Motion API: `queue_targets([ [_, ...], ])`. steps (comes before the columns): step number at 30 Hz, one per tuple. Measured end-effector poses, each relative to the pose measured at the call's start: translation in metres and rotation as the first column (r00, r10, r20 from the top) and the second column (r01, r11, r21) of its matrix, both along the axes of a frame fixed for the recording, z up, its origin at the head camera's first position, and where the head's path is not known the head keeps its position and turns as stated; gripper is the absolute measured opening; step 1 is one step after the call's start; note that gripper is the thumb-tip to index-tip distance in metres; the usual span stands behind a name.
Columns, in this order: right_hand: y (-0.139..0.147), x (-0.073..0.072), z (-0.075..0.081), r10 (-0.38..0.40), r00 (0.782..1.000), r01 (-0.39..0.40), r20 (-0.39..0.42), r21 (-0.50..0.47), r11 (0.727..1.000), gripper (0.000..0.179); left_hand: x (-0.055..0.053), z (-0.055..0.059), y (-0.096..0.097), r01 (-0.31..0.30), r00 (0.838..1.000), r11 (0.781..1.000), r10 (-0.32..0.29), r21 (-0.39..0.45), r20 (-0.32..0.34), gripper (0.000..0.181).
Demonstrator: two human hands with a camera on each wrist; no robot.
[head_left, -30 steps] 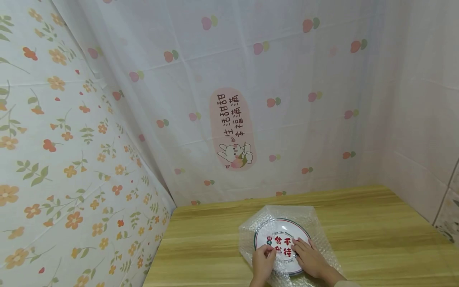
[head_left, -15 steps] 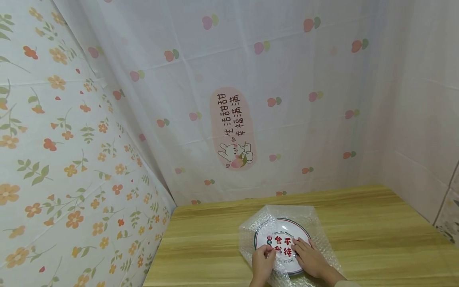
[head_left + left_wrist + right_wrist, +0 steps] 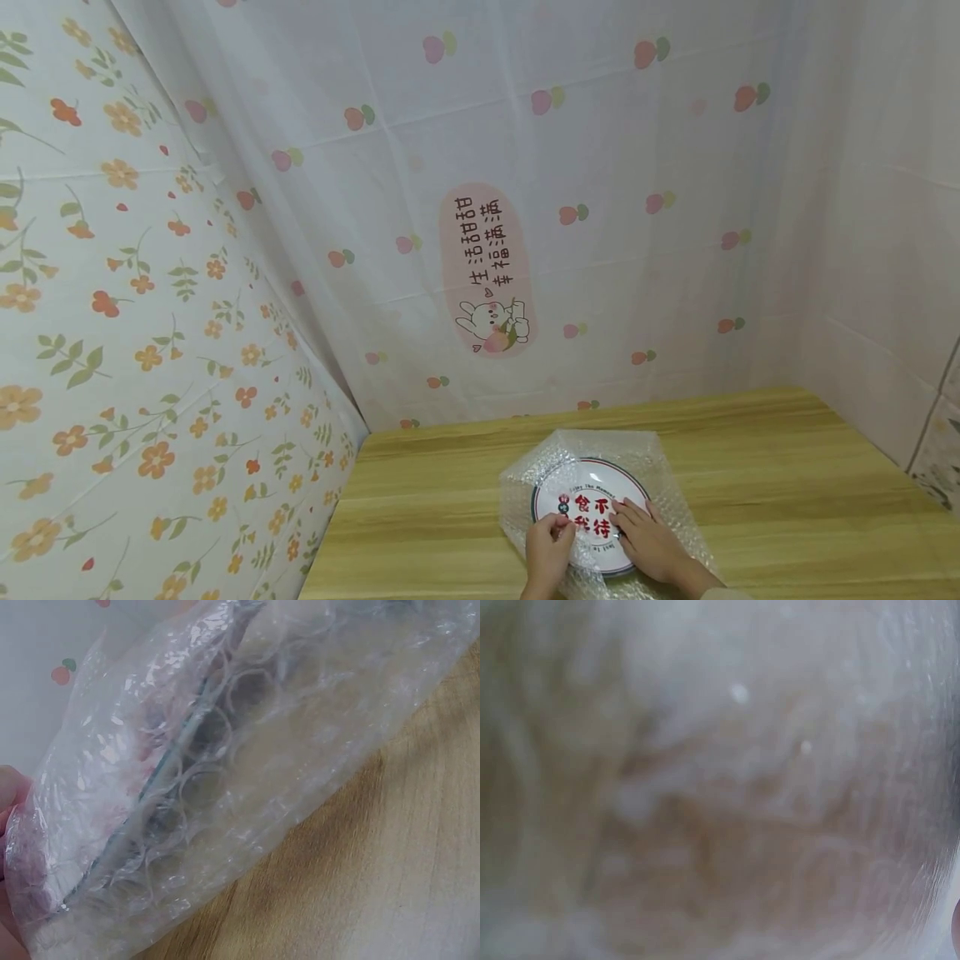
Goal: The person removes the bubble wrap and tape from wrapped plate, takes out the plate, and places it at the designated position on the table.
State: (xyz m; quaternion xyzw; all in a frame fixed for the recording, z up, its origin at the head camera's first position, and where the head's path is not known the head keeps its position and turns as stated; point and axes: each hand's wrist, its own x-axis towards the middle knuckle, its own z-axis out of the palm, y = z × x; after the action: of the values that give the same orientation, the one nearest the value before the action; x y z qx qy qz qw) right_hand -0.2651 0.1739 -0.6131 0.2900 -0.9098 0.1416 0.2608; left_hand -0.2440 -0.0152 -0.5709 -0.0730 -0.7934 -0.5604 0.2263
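Plate (image 3: 591, 510) lies on bubble wrap (image 3: 637, 445), face up under both hands

On the desk (image 3: 780, 492), the wrap spreads beneath the plate, with a flap (image 3: 587, 560) folded over its lower left. The left hand (image 3: 549, 550) pinches that flap; the right hand (image 3: 651, 540) rests, fingers extended, on the plate's right side. The plate is probably stiff, slick and breakable (ceramic or melamine, hard to tell), so it is best held by opposite rims, supported from below. The wrap should be light and limp, easiest pinched by its edges.
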Motion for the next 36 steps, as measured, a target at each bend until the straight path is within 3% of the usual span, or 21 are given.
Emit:
queue_targets([
  [11,-0.004,0.006,0.014,-0.058,0.986,0.052,0.154,0.041,0.998,0.027,0.002,0.002,-0.003,0.024,0.997,0.999,-0.027,0.04,0.074,0.011],
  [19,-0.005,0.006,0.014,-0.055,0.989,0.053,0.134,0.02,0.998,0.025,0.002,0.004,-0.005,0.049,0.994,0.997,-0.055,0.067,0.093,0.009],
  [28,-0.005,0.007,0.016,-0.068,0.979,0.059,0.194,0.05,0.997,0.028,0.003,0.002,-0.008,0.054,0.988,0.997,-0.061,0.056,0.141,0.01],
  [36,-0.004,0.006,0.014,-0.061,0.987,0.055,0.15,0.042,0.998,0.028,0.003,0.002,-0.011,0.061,0.982,0.996,-0.071,0.065,0.174,0.01],
])
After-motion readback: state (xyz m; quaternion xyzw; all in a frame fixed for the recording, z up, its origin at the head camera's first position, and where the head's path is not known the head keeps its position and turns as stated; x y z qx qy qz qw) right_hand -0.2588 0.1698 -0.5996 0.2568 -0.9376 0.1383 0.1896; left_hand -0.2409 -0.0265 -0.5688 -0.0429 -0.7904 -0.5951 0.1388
